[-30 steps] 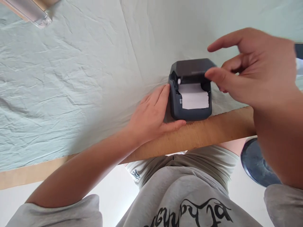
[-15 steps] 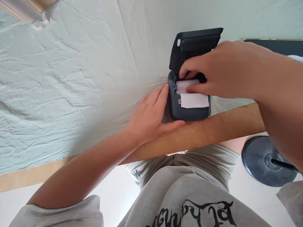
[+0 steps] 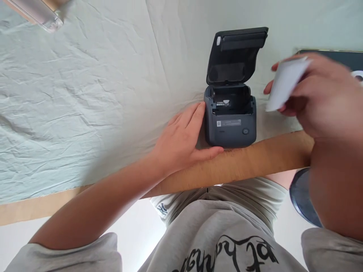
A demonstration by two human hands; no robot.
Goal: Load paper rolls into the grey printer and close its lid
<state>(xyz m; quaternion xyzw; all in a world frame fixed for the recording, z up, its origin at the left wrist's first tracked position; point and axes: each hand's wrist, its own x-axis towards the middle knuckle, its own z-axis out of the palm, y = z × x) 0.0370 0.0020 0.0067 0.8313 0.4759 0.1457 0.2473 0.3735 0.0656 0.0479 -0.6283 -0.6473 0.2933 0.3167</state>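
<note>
A small dark label printer (image 3: 231,130) stands near the table's front edge, its lid (image 3: 236,56) raised. The roll compartment shows bare, with a small printed sticker inside. Against the printer's left side rests my left hand (image 3: 184,136), fingers stretched out and thumb along its front corner. Off to the right of the printer, my right hand (image 3: 317,94) is raised and blurred, its fingers closed around a white paper roll (image 3: 287,81) whose loose end hangs toward the printer.
A pale green cloth (image 3: 99,94) covers the table, leaving a wooden front edge (image 3: 244,162) bare. At the far right lies a dark flat object (image 3: 334,56), partly behind my right hand. A clear plastic item (image 3: 42,17) lies top left. A round black base (image 3: 303,194) is below on the right.
My right hand has lifted the paper roll out of the printer and carried it to the right. My left hand has stayed against the printer's side.
</note>
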